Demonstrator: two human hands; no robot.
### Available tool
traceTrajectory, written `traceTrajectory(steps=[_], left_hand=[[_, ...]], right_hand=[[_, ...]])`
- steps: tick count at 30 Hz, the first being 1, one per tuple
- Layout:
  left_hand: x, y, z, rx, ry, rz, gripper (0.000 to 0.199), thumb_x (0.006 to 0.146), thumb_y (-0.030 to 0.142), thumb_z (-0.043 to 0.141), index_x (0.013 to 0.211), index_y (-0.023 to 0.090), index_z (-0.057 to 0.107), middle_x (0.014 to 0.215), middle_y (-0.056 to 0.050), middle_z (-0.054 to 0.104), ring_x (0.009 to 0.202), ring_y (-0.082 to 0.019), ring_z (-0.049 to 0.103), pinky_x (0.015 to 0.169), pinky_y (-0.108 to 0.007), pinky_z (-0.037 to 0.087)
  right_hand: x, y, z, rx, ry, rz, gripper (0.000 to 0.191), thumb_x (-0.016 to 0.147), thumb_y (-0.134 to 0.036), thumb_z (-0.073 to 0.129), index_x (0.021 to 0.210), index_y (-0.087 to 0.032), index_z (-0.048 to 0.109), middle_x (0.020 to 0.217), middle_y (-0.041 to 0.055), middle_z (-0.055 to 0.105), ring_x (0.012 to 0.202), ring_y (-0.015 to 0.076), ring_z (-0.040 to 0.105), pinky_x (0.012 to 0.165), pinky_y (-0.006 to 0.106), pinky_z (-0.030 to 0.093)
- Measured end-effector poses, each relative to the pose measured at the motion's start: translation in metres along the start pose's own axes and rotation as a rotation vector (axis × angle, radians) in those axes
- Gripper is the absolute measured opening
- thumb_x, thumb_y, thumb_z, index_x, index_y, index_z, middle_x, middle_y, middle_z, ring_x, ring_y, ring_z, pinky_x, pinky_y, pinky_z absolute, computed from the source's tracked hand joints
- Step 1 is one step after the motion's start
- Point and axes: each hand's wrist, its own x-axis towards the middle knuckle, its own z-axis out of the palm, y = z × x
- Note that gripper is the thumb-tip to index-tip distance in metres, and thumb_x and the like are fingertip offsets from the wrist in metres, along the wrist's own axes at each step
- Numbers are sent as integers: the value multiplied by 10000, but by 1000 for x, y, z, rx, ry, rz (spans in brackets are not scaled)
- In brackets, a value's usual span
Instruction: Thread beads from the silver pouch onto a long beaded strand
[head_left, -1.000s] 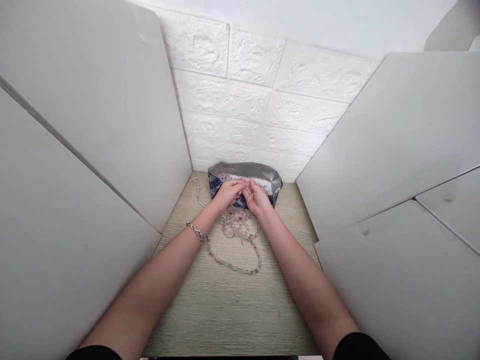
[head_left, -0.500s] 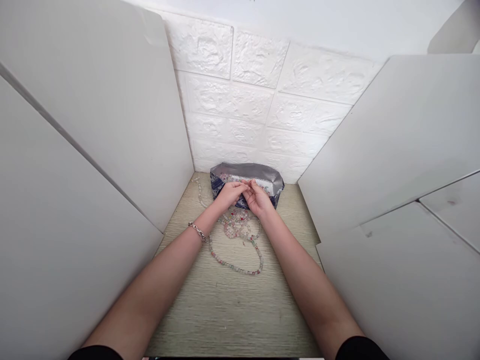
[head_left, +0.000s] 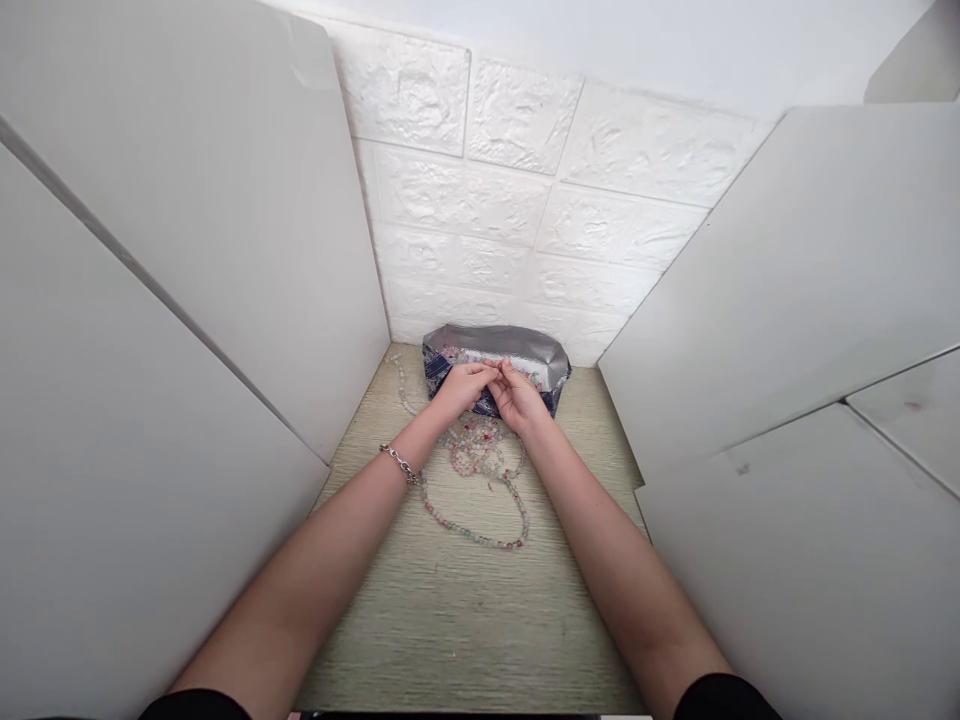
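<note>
My left hand (head_left: 463, 388) and my right hand (head_left: 520, 398) meet at their fingertips over the front of an open bag (head_left: 555, 398), dark blue outside and silver inside. Both hands are closed in a pinch; whatever small thing sits between the fingers is too small to make out. Loose small beads (head_left: 453, 353) in pink and pale colours lie inside the bag. Below my hands a long string of beads (head_left: 474, 541), clear with red, pink and green ones, lies looped and heaped on the wooden surface. Part of the heap is hidden behind my wrists.
Tall pale panels stand close on the left (head_left: 187, 220) and right (head_left: 810, 260). A white brick-patterned wall (head_left: 517, 200) rises behind the bag. The wood-grain surface (head_left: 465, 630) stretches towards me. A chain bracelet (head_left: 399, 463) circles my left wrist.
My hands hold nearly the same pose, with only slight finger movement. The whole view has shifted very slightly; the bag and bead string look unmoved.
</note>
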Motion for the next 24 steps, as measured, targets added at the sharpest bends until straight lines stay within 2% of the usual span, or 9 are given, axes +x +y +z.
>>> traceTrajectory(steps=[5,10,13,18,24], left_hand=[[0,0,0,-26,-8,3,155,701,305,493,661,155,504,345,98,235,276,-16,180,315,-169,110],[-1,-1,1,-75,-11,40,235,692,314,515,547,151,426,353,79,321,275,-14,247,307,-162,144],[0,-3,0,-46,-15,63,304,698,349,512,497,144,413,361,54,390,278,-21,309,306,-163,189],[1,-5,-2,-84,-28,55,307,711,373,503,525,133,458,387,27,460,298,-34,381,306,-165,206],[5,-9,-5,-194,-36,32,297,690,362,542,536,124,454,414,19,480,324,-30,406,319,-157,205]], right_hand=[[-1,0,1,0,-19,-3,207,780,-166,463,618,-143,590,653,-2,623,636,40,569,673,130,477],[-3,-1,4,1,-9,4,219,781,-150,453,599,-141,575,639,-1,616,637,43,569,655,127,473],[-3,-1,5,-46,-31,10,184,767,-169,476,611,-143,568,618,-1,604,590,55,555,603,140,475],[-5,1,3,-127,-100,-5,147,751,-217,495,632,-151,551,560,-10,573,508,73,515,525,177,462],[-5,0,4,-265,-87,-82,108,649,-258,590,632,-155,561,574,-13,583,504,77,507,544,200,451]])
